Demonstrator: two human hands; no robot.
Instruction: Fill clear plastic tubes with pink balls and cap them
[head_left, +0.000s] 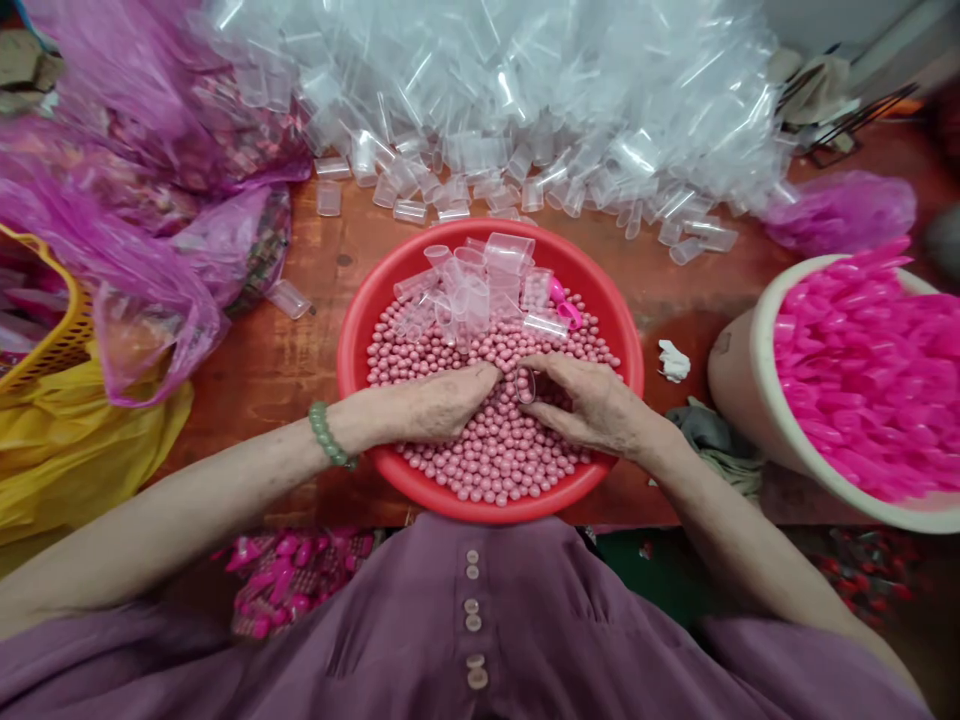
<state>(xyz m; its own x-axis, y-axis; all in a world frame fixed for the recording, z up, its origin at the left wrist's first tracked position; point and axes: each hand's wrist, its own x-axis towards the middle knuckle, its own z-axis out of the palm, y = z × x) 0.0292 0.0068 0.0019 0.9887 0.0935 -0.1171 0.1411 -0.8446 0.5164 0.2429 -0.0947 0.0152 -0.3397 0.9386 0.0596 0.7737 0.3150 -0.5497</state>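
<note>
Clear tube [527, 386] held at the pink beads [495, 470], red basin [491, 512].
Right hand [600, 405] pinches the tube between thumb and fingers, near basin centre. Left hand [450, 402] just left, among the beads; fingertips hidden, grip cannot be told. Loose tubes [471, 300] lie on the beads, far side.

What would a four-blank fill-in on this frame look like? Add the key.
1. The basin holding the beads is ____ in colour.
2. A green bracelet circles the ____ wrist.
3. A clear tube is held by the ____ hand.
4. The bucket of bright pink pieces stands to the basin's ____.

Missing words: red; left; right; right.
</note>
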